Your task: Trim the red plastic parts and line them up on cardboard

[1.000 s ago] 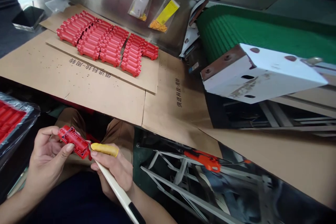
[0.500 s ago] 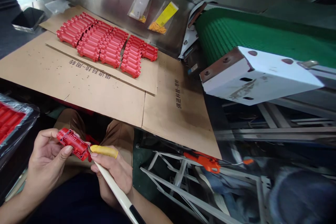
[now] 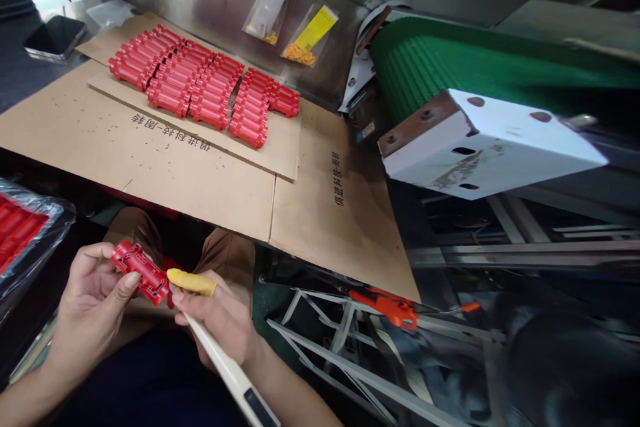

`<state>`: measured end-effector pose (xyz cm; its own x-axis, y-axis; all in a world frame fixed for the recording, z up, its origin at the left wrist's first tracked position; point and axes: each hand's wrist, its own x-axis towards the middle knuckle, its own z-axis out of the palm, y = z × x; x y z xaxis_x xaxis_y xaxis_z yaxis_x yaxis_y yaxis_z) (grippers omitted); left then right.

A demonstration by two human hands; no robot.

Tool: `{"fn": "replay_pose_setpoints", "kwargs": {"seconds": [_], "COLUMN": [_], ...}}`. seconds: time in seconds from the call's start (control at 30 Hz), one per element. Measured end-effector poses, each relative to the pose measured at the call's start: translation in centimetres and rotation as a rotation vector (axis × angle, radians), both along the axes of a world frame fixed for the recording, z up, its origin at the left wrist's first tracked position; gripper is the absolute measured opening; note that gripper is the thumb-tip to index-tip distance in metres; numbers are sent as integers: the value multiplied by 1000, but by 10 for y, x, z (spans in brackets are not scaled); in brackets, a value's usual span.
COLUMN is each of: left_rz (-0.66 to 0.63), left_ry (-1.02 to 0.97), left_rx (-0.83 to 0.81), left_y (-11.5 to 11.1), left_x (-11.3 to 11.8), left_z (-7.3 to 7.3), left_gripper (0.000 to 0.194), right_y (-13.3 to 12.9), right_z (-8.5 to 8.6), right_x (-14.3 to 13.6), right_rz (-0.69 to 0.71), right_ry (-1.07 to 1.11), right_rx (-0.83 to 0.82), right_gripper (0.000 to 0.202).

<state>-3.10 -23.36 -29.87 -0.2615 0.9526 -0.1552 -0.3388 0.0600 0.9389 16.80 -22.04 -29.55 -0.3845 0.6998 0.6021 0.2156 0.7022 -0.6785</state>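
My left hand (image 3: 95, 297) grips a red plastic housing part (image 3: 143, 272) by its outer end, thumb on its near side, above my lap. Closed round a long cream-handled tool (image 3: 225, 363), perhaps a trimming knife, my right hand (image 3: 220, 313) is at the part's right end. A yellow finger cot (image 3: 193, 281) covers my right index finger, which reaches that end of the part. The tool's tip is hidden behind my fingers. Several similar red parts (image 3: 210, 93) lie in rows on the cardboard (image 3: 215, 193) ahead.
A lined bin of red parts (image 3: 23, 227) stands at the left. On the right are a green conveyor belt (image 3: 440, 60) and its white metal bracket (image 3: 485, 147). An orange air gun (image 3: 395, 312) hangs below the table edge. A phone (image 3: 55, 37) lies at the far left.
The red part has tilted and shifted slightly in my left hand. My right hand and the tool have moved a little along the part's right end.
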Motion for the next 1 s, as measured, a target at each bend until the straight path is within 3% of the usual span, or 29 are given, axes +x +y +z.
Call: {"fn": "replay_pose_setpoints", "kwargs": {"seconds": [0.1, 0.17, 0.23, 0.33, 0.4, 0.57, 0.6, 0.67, 0.73, 0.77, 0.8, 0.9, 0.93, 1.0], "left_rz": [-34, -38, -35, -52, -45, -14, -7, 5, -8, -31, -57, -145, -174, -199], "left_ry": [-20, -5, 44, 155, 238, 402, 407, 378, 304, 254, 205, 144, 151, 178], "left_rx": [-40, -51, -27, 55, 110, 206, 197, 152, 87, 53, 25, -3, 5, 45], "left_y": [3, 3, 2, -1, -3, -5, -6, -7, -7, -7, -7, -6, -5, -5], "left_x": [1, 0, -1, -2, -2, 1, 1, 0, -4, -6, -8, -12, -11, -9], "left_z": [2, 3, 3, 3, 3, 6, 5, 4, 0, -2, -4, -7, -7, -5], "left_gripper": [34, 35, 34, 30, 29, 30, 29, 27, 25, 24, 23, 20, 18, 16], "right_y": [8, 9, 8, 8, 10, 6, 2, -6, -11, -11, -10, -2, 1, 4], "right_z": [7, 9, 8, 2, -3, -6, -5, -2, 3, 5, 7, 8, 7, 4], "right_x": [8, 10, 8, 2, -4, -17, -18, -15, -9, -6, -3, -2, -5, -12], "right_rz": [55, 53, 27, 37, 89, 196, 258, 514, 734, 716, 589, 15, -78, -120], "right_ry": [-214, -171, -7, 324, 512, 833, 887, 905, 796, 707, 604, 319, 246, 181], "right_rx": [166, 143, -37, -514, -772, -1054, -1117, -1208, -1133, -1016, -858, -350, -230, -91], "right_gripper": [26, 26, 20, 8, 17, 29, 29, 31, 34, 32, 28, 11, 16, 24]}}
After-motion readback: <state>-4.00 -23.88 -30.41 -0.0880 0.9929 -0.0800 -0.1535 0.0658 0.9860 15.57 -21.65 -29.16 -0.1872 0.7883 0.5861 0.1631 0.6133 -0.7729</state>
